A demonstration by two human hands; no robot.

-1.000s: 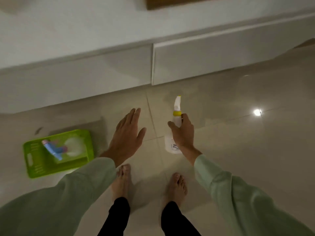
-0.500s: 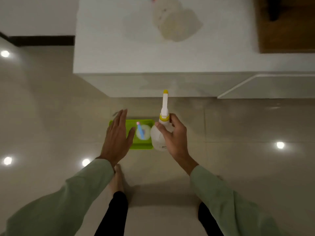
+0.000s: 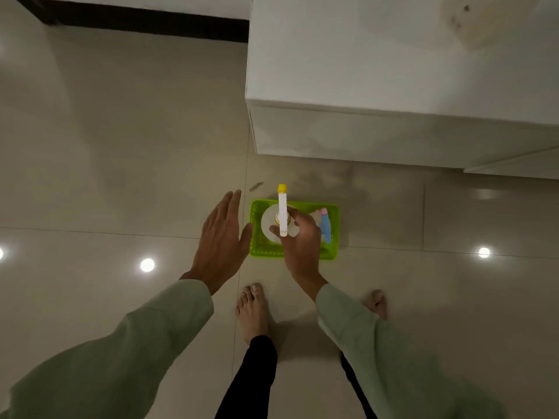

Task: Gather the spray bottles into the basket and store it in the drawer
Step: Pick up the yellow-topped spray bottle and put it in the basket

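Fig.: person standing barefoot on glossy tiled floor [image 3: 121, 146], seen from above. R. hand [image 3: 302, 246] grips the neck of a white spray bottle [image 3: 282, 213] w/ yellow nozzle tip, held upright over the left part of a green basket [image 3: 263, 252]; whether the bottle base rests on the basket bottom or hangs just above it cannot be told. Basket sits on the floor just ahead of the feet, near the corner of a white cabinet [image 3: 393, 86]. Inside the basket, right part: a second bottle w/ blue body & pink top [image 3: 325, 225], partly hidden by the r. hand. L. hand [image 3: 222, 237] is empty, fingers spread flat, palm down, hovering just beside the basket's left edge; contact w/ the rim cannot be told. Both arms in pale green sleeves [image 3: 121, 352]; legs in dark trousers. Left foot [image 3: 252, 309] visible in full, right foot mostly behind the r. sleeve. Ceiling-light reflections dot the floor.
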